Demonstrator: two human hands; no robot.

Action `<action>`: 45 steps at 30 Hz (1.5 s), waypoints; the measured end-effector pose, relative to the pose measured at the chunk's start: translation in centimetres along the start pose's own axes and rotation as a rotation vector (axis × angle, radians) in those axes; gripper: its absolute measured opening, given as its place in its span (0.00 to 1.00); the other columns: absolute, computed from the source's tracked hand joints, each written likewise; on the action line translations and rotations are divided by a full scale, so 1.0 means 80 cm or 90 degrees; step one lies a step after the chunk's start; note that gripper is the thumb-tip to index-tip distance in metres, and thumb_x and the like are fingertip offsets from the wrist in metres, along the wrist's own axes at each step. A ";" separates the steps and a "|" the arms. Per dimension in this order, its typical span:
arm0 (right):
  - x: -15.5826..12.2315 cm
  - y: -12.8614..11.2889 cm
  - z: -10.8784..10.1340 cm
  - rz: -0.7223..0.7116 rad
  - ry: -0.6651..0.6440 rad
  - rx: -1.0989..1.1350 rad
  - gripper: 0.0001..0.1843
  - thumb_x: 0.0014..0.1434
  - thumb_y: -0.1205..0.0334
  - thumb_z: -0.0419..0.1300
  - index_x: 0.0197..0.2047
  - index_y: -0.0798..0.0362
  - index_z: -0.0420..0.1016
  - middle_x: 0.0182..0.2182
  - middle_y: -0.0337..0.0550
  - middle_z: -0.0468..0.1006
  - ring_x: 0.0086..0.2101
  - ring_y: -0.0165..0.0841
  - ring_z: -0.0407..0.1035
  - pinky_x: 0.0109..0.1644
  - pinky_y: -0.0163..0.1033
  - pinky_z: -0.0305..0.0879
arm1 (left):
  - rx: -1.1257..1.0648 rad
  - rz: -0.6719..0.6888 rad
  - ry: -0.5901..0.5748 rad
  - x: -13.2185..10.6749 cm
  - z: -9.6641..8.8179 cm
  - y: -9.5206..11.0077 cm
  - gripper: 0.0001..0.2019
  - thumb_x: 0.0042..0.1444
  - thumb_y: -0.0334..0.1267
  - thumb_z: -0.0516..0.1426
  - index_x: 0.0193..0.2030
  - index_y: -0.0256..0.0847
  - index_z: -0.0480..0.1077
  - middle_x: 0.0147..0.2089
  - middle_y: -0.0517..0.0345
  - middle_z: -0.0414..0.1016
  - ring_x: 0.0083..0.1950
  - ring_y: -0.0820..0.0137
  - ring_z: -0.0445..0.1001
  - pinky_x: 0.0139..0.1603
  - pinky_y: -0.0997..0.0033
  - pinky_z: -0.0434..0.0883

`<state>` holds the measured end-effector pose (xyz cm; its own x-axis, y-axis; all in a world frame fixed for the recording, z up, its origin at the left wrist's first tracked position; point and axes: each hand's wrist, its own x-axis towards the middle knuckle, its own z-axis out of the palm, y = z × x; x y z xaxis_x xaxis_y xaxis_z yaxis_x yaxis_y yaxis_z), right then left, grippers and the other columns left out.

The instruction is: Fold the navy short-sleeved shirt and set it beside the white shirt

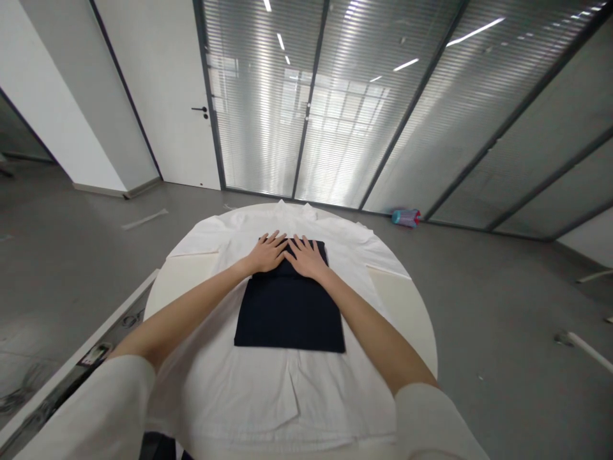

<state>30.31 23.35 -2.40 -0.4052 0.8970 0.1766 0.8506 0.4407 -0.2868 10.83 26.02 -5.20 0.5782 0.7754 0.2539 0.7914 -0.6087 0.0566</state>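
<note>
My left hand [268,252] and my right hand [305,257] lie flat side by side, fingers spread, on the far end of a folded navy cloth [290,310]. That neat rectangle sits on a white button-front shirt [249,399], spread out with its collar at the far side. The shirt covers most of a round white table [407,313], whose bare surface shows at both sides. White sleeves cover my upper arms at the bottom of the view.
Grey floor surrounds the table, with white strips lying on it. A blue and red bottle [406,218] lies on the floor by a glass partition with blinds. A white door [163,83] stands at the far left, and a long white ledge [81,358] runs along the near left.
</note>
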 end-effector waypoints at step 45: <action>-0.218 0.016 -0.101 -0.169 0.121 0.050 0.09 0.55 0.69 0.56 0.38 0.46 0.73 0.36 0.40 0.79 0.40 0.37 0.74 0.60 0.54 0.65 | -0.191 0.213 0.114 -0.215 -0.107 0.015 0.22 0.66 0.31 0.53 0.65 0.49 0.63 0.47 0.51 0.78 0.47 0.65 0.78 0.50 0.64 0.76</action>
<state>41.16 7.96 1.75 -0.5330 0.7315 0.4251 0.6925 0.6659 -0.2776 0.19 10.53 -1.25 0.7270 0.5035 0.4669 0.4600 -0.8619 0.2133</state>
